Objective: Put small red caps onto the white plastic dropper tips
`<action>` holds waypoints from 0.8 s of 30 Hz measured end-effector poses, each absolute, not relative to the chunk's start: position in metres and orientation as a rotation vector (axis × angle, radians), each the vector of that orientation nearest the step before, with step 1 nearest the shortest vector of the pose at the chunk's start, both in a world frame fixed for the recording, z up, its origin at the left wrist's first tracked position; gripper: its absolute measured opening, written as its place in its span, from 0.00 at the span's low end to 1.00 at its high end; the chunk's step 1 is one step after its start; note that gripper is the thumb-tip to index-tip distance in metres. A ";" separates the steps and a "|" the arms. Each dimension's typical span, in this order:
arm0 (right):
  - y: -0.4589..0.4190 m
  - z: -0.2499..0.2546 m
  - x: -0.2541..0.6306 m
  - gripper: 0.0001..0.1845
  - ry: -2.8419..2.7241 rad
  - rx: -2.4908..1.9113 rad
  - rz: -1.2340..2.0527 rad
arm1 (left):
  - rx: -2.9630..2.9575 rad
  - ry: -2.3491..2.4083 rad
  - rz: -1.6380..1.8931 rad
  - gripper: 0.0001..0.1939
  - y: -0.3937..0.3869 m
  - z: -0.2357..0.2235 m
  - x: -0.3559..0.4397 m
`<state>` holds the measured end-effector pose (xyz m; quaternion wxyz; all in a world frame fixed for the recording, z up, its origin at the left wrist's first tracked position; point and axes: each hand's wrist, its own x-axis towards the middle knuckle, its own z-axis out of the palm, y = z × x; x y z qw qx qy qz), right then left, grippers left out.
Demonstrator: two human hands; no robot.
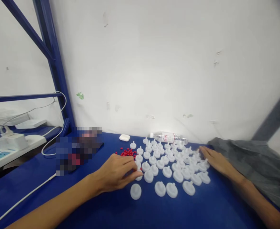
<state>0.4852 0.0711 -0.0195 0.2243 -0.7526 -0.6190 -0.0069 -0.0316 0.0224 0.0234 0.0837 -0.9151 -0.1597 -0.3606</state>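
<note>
Many white translucent plastic discs with short stems (160, 188) lie spread over the blue table. My left hand (118, 171) is at the left edge of the discs, thumb and fingers curled into a pinch over a white disc (138, 177); what sits between the fingertips is too small to make out. A heap of small red pieces (127, 152) lies just behind this hand. At the right side of the spread, my right hand (213, 157) reaches in with its fingers stretched toward the outermost discs; it is slightly blurred and the fingertips are partly hidden.
Behind the discs a clear plastic bottle (168, 137) lies on its side near the wall. A white earbud case (124, 137) is to its left. Grey plastic sheeting (252, 168) covers the right side. On the left are a white cable (23, 202) and a power strip (1, 156).
</note>
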 end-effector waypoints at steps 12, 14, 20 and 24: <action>0.078 -0.044 0.514 0.29 -1.648 -2.071 0.222 | -2.939 -0.528 -0.985 0.12 -0.008 0.002 -0.018; 0.079 -0.045 0.514 0.28 -1.618 -2.061 0.240 | -2.942 -0.461 -0.838 0.10 -0.009 -0.004 -0.014; 0.078 -0.042 0.510 0.28 -1.568 -2.057 0.235 | -2.938 -0.290 -0.494 0.17 -0.001 -0.018 -0.009; 0.077 -0.041 0.510 0.24 -1.565 -2.117 0.271 | -3.017 -0.303 -0.461 0.10 0.004 -0.011 -0.010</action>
